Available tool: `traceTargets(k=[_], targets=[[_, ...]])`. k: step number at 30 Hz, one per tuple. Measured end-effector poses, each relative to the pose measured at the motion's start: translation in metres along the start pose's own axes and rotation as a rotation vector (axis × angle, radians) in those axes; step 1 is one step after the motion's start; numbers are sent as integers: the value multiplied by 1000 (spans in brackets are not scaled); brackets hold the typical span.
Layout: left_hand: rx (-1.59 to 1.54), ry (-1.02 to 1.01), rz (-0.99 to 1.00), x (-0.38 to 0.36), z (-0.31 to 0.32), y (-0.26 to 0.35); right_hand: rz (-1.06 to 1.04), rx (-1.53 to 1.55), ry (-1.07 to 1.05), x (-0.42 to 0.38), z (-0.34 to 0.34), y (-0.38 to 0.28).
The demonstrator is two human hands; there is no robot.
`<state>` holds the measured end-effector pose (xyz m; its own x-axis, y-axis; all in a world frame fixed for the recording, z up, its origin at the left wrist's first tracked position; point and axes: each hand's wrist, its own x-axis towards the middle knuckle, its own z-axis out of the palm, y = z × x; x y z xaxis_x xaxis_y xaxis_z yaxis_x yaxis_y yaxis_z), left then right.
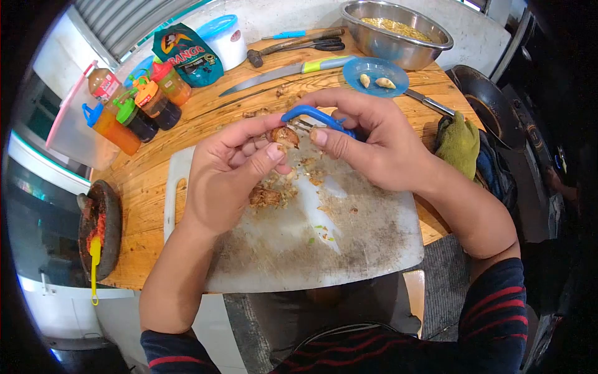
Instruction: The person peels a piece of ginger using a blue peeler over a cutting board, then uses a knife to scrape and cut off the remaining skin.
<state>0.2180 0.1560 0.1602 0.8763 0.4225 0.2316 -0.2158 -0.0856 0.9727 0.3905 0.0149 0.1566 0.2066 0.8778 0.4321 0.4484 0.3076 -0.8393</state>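
Over the cutting board (299, 258), my left hand (221, 165) is closed on a small brown-skinned root piece (284, 138), pinched between thumb and fingertips. My right hand (374, 140) grips a blue peeler (311, 113), its metal blade right beside the root piece. Brown peel scraps (266, 197) and small pale bits lie on the board below my hands. Beyond my right hand, a blue plate (377, 93) bears two pale peeled pieces (385, 83).
A long knife (268, 76) lies across the table behind the board, near a steel bowl (405, 47). Sauce bottles (134, 118) stand at the left, close to a stone mortar (109, 234). A green cloth (458, 144) and a black pan (492, 106) are at the right.
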Motion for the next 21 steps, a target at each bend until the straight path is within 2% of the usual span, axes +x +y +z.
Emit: traceTargets(k=[3, 6, 9, 11, 15, 18, 21], targets=[[-43, -4, -22, 1, 1, 3, 46, 23, -27, -1, -1, -6], [-51, 28, -26, 0, 4, 4, 62, -133, -70, -4, 1, -11], [-84, 37, -36, 0, 5, 2, 2, -86, -18, -5, 9, -4], [-75, 37, -16, 0, 4, 0, -118, -66, 80, -4, 14, 4], [-78, 24, -57, 0, 3, 2, -92, -13, 76, -4, 16, 0], [-87, 35, -55, -2, 7, 4, -119, -92, 96, -5, 17, -3], [-129, 63, -33, -2, 10, 4, -21, -118, 30, -5, 15, -7]])
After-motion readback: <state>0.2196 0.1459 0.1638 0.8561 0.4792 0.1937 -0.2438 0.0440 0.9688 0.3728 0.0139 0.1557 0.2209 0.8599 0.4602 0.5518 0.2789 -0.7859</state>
